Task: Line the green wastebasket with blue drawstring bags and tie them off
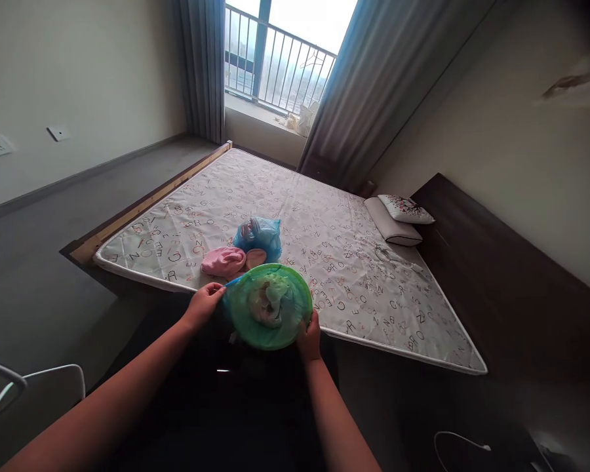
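In front of me is a round green bin (pixel 302 288), seen from above, with crumpled pale waste (pixel 274 301) inside it. My left hand (pixel 207 303) is closed at the bin's left side, pinching a strip of blue plastic bag (pixel 233 282) at the rim. On the right, my right hand (pixel 311 337) grips the rim, its thumb over the edge. Just beyond the bin, a pink cloth (pixel 223 261) and a light blue plastic bag (pixel 270 236) with something dark in it lie on the mattress. A smaller pinkish piece (pixel 256 257) sits between them.
The letter-printed mattress (pixel 324 223) lies on a dark wooden bed frame (pixel 147 196). Two pillows (pixel 396 223) rest by the headboard (pixel 496 242). A white metal rack (pixel 54 370) stands at lower left, and a white cable (pixel 459 436) shows at lower right. Grey curtains (pixel 368 85) flank the window.
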{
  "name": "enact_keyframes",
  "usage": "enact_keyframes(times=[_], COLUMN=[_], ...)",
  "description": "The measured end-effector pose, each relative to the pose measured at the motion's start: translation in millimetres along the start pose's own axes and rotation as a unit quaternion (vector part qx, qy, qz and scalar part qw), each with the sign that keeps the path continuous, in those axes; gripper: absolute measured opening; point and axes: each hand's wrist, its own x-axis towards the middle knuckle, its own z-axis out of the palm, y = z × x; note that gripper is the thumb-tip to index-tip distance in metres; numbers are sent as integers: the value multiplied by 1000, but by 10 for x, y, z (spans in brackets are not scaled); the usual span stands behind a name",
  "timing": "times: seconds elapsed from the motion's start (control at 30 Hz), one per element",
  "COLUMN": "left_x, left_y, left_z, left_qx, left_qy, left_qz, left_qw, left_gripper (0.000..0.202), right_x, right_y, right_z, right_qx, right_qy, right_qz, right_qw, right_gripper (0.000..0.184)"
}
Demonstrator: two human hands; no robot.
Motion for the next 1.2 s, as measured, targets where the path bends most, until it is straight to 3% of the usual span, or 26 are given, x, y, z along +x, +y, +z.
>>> enact_keyframes(times=[0.1,0.2,0.3,0.43,0.57,0.63,0.73,0.87,1.0,1.1,1.2], left_x=[-3,-16,-11,-17,-159,-275,-419,-382,-115,72,177], left_y=[98,191,260,341,414,424,397,342,306,264,215], left_z=[19,89,180,338,604,744,846,665,302,105,51], left_qx=[-70,-169,-153,-28,15,65,146,182,163,184,233], left_qy=[17,-29,-82,-78,-70,-100,-151,-147,-126,-67,7], left_qz=[-8,-79,-116,-18,111,166,221,230,197,163,99], left_qw=[997,982,978,996,991,979,952,945,958,967,967], left_gripper=[50,47,46,46,48,39,40,44,40,24,7], right_x=[-2,-8,-35,-108,-173,-167,-73,142,262,271,289], right_y=[7,29,45,8,-79,-117,-135,-69,10,23,5], right_z=[27,47,68,139,272,327,338,226,137,138,140], right_qx=[-18,-55,-81,-77,-88,-89,-57,18,201,312,333], right_qy=[0,5,-7,-48,-85,-80,-24,58,40,33,28], right_qz=[-23,-34,-28,3,-8,-11,17,101,148,175,185], right_qw=[1000,998,996,996,992,993,998,993,968,933,924], right_gripper=[54,56,62,64,60,59,57,56,44,50,61])
